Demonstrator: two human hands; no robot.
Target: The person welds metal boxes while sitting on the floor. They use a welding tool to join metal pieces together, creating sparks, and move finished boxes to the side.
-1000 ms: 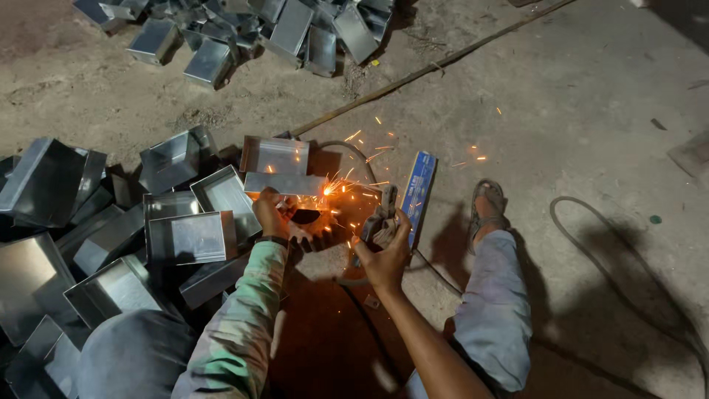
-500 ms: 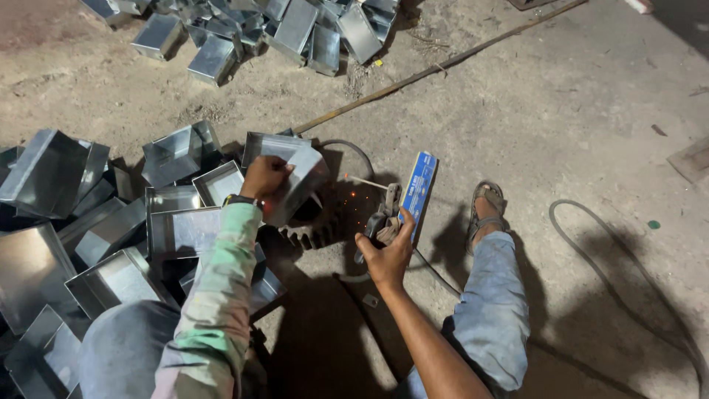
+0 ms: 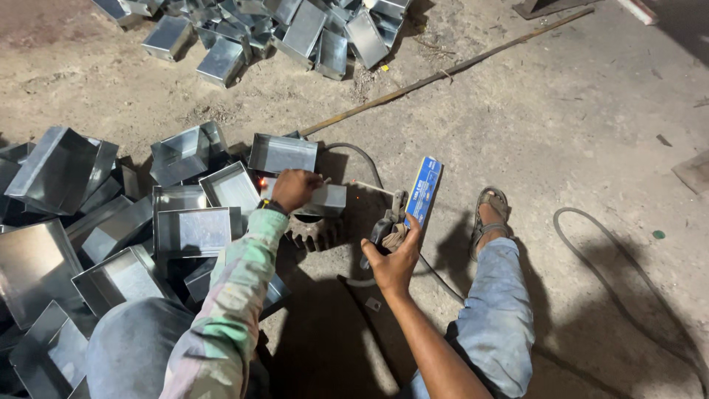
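Shiny silver-grey metal trays [image 3: 193, 230] fill the left of the frame, with more silver-grey trays [image 3: 303, 33] at the top. A blue flat box [image 3: 423, 191] with white print stands at centre. The sleeve [image 3: 236, 295] at lower left is patterned pale green, pink and white. Faded light-blue jeans [image 3: 496, 310] sit at lower right. The ground [image 3: 576, 111] is dusty grey-brown.

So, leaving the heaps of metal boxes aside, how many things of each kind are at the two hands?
Metal box, in left hand: 1
Gear: 1
Tool, in right hand: 1
Blue packet: 1
Total: 4
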